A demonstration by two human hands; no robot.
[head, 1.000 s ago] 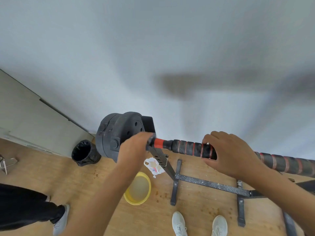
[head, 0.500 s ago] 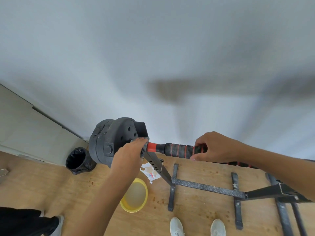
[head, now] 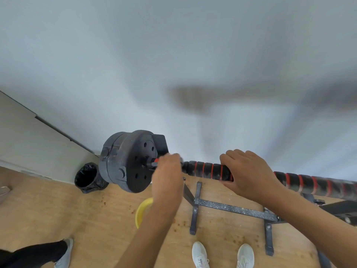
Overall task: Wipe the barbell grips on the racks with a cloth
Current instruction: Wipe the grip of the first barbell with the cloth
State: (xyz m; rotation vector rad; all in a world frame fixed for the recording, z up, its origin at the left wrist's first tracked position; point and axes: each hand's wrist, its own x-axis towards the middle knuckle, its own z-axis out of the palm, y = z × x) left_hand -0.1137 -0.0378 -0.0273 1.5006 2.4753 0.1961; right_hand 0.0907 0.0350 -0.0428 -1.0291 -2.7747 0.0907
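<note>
Evidently the fingers [head: 238,152] of the right hand [head: 251,175] clasp the barbell grip [head: 207,169]; the left hand [head: 167,176] (blurred, cloth unseen) curls round it beside the weight plate [head: 129,161]. Its long axis runs left-right, the bare stretch between both hands.

Barbell [head: 208,169]: one counted.
Hands: two counted, left hand [head: 168,178], right hand [head: 249,175].
Yellow basin [head: 144,209]: one.
Bin [head: 87,177]: one.
White shoes [head: 200,254] [head: 245,254]: two.

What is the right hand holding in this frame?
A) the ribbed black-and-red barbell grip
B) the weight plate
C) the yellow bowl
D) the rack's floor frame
A: the right hand wraps over the barbell grip, well clear of the weight plate.
</note>
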